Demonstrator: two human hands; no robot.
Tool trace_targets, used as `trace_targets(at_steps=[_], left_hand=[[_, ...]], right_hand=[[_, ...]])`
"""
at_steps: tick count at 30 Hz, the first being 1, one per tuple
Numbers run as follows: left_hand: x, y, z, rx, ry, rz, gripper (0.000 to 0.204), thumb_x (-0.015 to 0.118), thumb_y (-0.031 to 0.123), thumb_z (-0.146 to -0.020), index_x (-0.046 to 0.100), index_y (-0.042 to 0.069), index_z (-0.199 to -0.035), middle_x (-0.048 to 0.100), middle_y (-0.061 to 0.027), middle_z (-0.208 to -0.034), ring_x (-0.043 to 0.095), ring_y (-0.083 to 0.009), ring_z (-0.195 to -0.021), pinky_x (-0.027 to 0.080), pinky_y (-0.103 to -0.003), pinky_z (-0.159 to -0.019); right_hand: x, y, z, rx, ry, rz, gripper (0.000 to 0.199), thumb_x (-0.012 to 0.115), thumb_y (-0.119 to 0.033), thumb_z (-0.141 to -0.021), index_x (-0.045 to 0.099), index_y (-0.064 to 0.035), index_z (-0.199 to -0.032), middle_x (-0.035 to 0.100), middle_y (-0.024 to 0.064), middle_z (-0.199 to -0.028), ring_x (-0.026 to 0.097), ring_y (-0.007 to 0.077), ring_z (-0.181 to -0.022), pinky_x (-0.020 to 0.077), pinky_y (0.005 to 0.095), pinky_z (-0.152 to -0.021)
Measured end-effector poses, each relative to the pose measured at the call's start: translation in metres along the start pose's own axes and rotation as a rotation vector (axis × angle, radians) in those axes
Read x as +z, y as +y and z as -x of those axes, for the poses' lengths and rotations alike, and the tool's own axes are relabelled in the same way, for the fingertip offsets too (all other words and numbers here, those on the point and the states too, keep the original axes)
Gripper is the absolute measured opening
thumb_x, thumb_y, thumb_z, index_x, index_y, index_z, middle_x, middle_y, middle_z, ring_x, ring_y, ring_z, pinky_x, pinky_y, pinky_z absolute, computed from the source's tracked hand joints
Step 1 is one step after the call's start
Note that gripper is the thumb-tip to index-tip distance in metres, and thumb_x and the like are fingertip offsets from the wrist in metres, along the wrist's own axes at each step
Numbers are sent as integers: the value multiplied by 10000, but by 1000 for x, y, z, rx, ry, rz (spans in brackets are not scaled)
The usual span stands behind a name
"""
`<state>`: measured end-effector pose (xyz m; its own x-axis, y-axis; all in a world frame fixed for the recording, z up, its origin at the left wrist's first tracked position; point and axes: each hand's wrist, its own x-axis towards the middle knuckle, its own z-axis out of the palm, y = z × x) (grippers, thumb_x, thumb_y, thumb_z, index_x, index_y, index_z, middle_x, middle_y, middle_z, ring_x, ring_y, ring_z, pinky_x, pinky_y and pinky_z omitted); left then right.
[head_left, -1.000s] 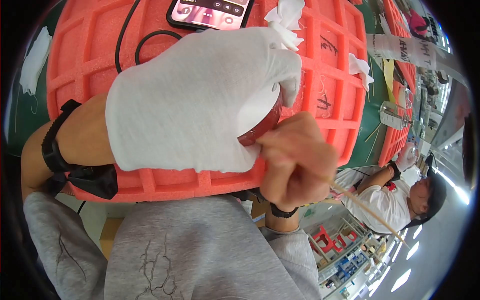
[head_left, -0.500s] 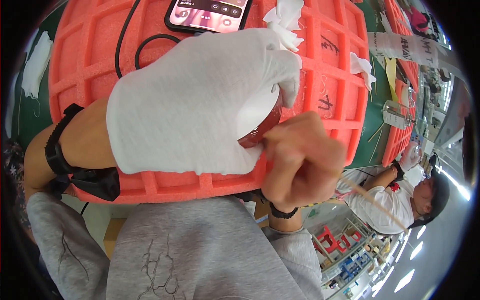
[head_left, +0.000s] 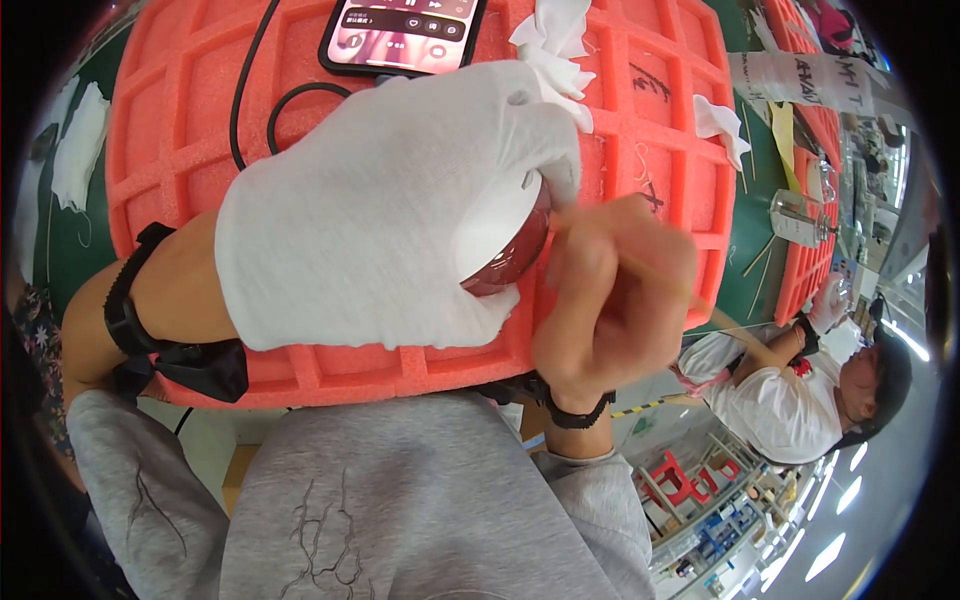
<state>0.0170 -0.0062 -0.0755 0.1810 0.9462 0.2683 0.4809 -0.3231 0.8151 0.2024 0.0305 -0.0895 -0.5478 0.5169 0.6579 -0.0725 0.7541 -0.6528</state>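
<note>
My left hand (head_left: 380, 210), in a white cloth glove, is closed around a round piece with a glossy dark red edge (head_left: 515, 258) and a smooth white face. Most of that piece is hidden beneath the glove. Close against its right side is my bare right hand (head_left: 625, 290), blurred by motion, its fingers pinched together. A thin wooden stick (head_left: 738, 334), also smeared, runs through those fingers and sticks out behind them to the lower right. Its tip meets or comes near the red edge; I cannot tell which.
Under my hands lies a red foam tray (head_left: 670, 180) with square pockets. A lit phone (head_left: 400, 45), a black cable (head_left: 238, 100) and crumpled white cloths (head_left: 555, 45) rest on it. To the right stand a clear bottle (head_left: 795, 218) and a co-worker (head_left: 790, 405) in white.
My right hand has shifted slightly right and turned, and the stick's rear end has swung upward. The left hand still holds the red-edged piece, showing a little more of it. The view has shifted slightly.
</note>
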Motion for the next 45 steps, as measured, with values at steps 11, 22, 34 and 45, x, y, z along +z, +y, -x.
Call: trace_targets(at_steps=[11, 22, 34, 45], left_hand=[[-10, 8, -5, -178, -134, 163, 475, 790, 14, -570, 591, 42, -1000, 538, -71, -1022, 552, -202, -964, 456, -322, -844], [-16, 20, -5, -133, -154, -3, 336, 777, 107, -721, 628, 71, -1020, 616, -75, -1025, 592, -228, -968, 484, -339, -815], [-30, 20, -15, -315, -253, 229, 211, 655, 35, -839, 635, 37, -1049, 630, -99, -1059, 602, -249, -962, 486, -338, -848], [-17, 20, -14, -122, -205, 4, 548, 881, 99, -588, 627, 72, -1073, 631, -89, -1069, 602, -254, -976, 493, -352, -859]], right_hand=[[0, 2, -5, -119, -73, 16, 73, 531, 62, -918, 572, 44, -976, 659, 135, -752, 518, 164, -548, 429, 296, -518], [0, -6, 5, 289, 270, 49, 86, 525, -27, -1002, 581, 37, -986, 589, 60, -753, 458, 86, -540, 370, 236, -515], [-12, -8, 4, 579, 339, -243, 43, 571, 27, -975, 596, 47, -1003, 667, 81, -819, 557, 76, -605, 435, 217, -558], [-17, -7, -1, 514, 146, -448, 54, 552, 13, -965, 598, 41, -972, 618, 84, -769, 488, 87, -556, 396, 238, -528]])
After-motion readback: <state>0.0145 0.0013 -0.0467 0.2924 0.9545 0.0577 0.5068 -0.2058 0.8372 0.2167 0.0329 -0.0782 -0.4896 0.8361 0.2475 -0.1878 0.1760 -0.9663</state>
